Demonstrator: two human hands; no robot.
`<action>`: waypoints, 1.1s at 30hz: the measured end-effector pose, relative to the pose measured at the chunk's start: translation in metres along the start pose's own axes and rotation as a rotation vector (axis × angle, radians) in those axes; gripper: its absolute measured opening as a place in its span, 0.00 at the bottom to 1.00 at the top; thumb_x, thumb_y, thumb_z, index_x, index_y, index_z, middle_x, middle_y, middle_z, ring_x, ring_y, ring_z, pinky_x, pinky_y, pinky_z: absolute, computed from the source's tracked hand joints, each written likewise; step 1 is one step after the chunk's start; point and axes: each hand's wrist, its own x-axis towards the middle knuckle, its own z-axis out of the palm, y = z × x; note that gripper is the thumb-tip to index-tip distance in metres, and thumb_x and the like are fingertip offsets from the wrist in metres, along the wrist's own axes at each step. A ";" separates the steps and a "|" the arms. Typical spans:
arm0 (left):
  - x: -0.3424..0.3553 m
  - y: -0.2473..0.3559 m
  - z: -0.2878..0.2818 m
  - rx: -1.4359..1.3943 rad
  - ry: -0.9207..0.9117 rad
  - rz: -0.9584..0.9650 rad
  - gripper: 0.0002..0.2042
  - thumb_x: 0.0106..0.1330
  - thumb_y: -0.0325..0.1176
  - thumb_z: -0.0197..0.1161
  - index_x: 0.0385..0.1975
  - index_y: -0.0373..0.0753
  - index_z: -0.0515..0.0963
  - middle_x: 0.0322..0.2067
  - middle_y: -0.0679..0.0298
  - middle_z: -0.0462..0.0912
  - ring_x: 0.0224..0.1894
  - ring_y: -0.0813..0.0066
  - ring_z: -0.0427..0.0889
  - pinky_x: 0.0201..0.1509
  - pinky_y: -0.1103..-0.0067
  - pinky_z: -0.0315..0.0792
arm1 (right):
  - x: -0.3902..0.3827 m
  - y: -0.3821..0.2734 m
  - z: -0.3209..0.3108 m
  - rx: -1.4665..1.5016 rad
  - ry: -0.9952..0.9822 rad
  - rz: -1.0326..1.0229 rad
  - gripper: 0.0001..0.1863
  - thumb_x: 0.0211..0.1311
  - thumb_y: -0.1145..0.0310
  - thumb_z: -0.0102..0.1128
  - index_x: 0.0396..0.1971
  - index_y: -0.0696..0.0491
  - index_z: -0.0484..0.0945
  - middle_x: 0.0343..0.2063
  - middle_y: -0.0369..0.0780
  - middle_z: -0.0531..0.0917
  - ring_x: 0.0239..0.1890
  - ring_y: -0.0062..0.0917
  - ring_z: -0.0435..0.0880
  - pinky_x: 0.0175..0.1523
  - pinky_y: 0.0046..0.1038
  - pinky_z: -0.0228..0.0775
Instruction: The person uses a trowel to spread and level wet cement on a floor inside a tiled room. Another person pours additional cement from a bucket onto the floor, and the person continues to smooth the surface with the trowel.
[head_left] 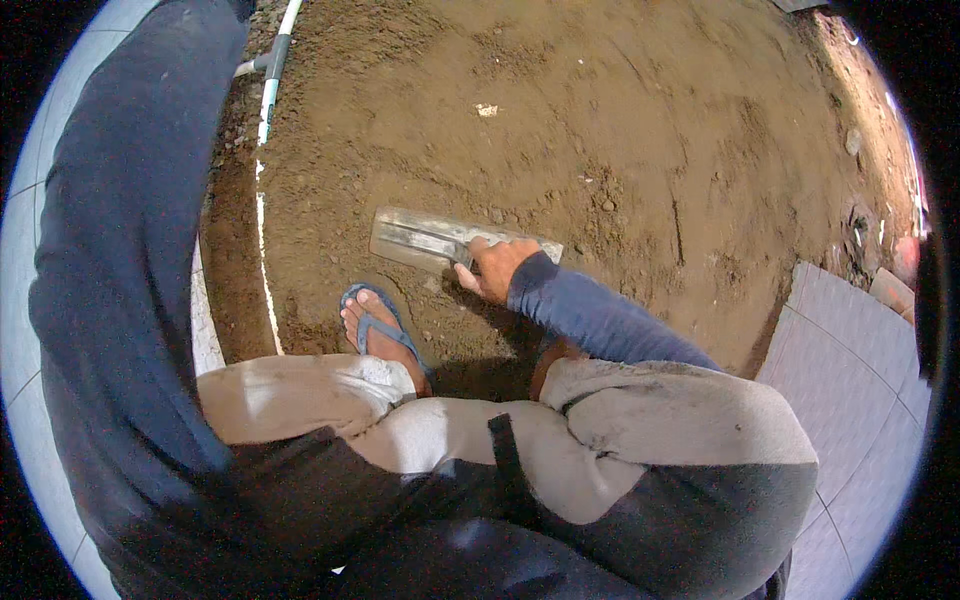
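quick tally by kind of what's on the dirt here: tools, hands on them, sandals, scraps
Flat grey metal trowel: 1
Hands gripping the trowel, the right hand: 1
Blue flip-flop sandal on a foot: 1
Small pale scrap lying on the brown soil: 1
White pipe along the soil's left edge: 1
Total: 5
The left hand is not in view.
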 end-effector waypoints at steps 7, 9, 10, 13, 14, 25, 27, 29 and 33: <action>-0.018 -0.031 0.026 -0.152 -0.070 -0.049 0.20 0.68 0.46 0.51 0.36 0.33 0.78 0.37 0.47 0.81 0.42 0.53 0.78 0.45 0.61 0.68 | -0.018 0.029 -0.101 0.105 0.423 0.386 0.26 0.62 0.44 0.55 0.35 0.56 0.83 0.25 0.52 0.84 0.28 0.47 0.85 0.35 0.45 0.76; -0.023 -0.045 0.029 -0.199 -0.086 -0.073 0.19 0.67 0.46 0.51 0.35 0.33 0.78 0.36 0.48 0.81 0.41 0.55 0.78 0.43 0.62 0.68 | -0.035 0.070 -0.131 0.333 0.813 0.398 0.26 0.60 0.45 0.57 0.36 0.57 0.83 0.26 0.53 0.84 0.29 0.46 0.86 0.36 0.42 0.77; -0.025 -0.050 0.032 -0.218 -0.095 -0.086 0.19 0.67 0.46 0.52 0.35 0.33 0.78 0.36 0.48 0.81 0.40 0.55 0.78 0.42 0.62 0.68 | -0.050 0.092 -0.134 0.284 0.827 0.491 0.26 0.60 0.45 0.58 0.36 0.57 0.83 0.27 0.53 0.84 0.31 0.46 0.86 0.37 0.42 0.77; -0.027 -0.046 0.051 -0.277 -0.129 -0.097 0.18 0.67 0.45 0.52 0.34 0.33 0.78 0.34 0.50 0.80 0.38 0.57 0.78 0.40 0.63 0.68 | -0.092 0.192 -0.050 0.137 0.719 0.936 0.27 0.59 0.44 0.58 0.38 0.57 0.83 0.33 0.55 0.84 0.40 0.48 0.85 0.47 0.44 0.75; -0.030 -0.043 0.061 -0.295 -0.150 -0.096 0.18 0.67 0.45 0.53 0.34 0.34 0.78 0.34 0.50 0.80 0.38 0.57 0.77 0.40 0.63 0.68 | -0.096 0.199 -0.039 0.097 0.686 1.052 0.30 0.58 0.41 0.59 0.39 0.57 0.83 0.38 0.56 0.83 0.44 0.49 0.83 0.52 0.45 0.73; -0.041 -0.102 0.070 -0.392 -0.217 -0.191 0.16 0.66 0.43 0.55 0.30 0.35 0.77 0.29 0.56 0.79 0.31 0.64 0.76 0.31 0.66 0.67 | -0.180 0.144 0.016 -0.012 0.747 1.279 0.27 0.64 0.48 0.57 0.39 0.61 0.82 0.34 0.56 0.84 0.39 0.51 0.84 0.44 0.43 0.73; -0.048 -0.133 0.055 -0.400 -0.205 -0.213 0.15 0.66 0.43 0.55 0.29 0.35 0.77 0.28 0.57 0.79 0.30 0.65 0.76 0.30 0.66 0.67 | -0.176 0.184 0.048 0.174 0.810 1.071 0.26 0.65 0.49 0.56 0.42 0.61 0.81 0.35 0.56 0.84 0.40 0.49 0.84 0.45 0.44 0.73; -0.058 -0.133 0.029 -0.366 -0.179 -0.227 0.15 0.66 0.43 0.56 0.29 0.35 0.77 0.27 0.58 0.79 0.29 0.66 0.76 0.29 0.67 0.66 | -0.168 0.180 0.034 0.313 0.776 0.961 0.26 0.66 0.50 0.55 0.43 0.62 0.81 0.33 0.56 0.84 0.38 0.43 0.85 0.44 0.40 0.74; -0.072 -0.148 0.011 -0.468 -0.174 -0.350 0.14 0.65 0.42 0.57 0.27 0.35 0.76 0.25 0.60 0.79 0.27 0.69 0.75 0.26 0.68 0.66 | -0.093 0.116 -0.096 0.480 0.620 0.420 0.20 0.70 0.56 0.53 0.39 0.61 0.80 0.24 0.35 0.81 0.27 0.16 0.74 0.32 0.25 0.69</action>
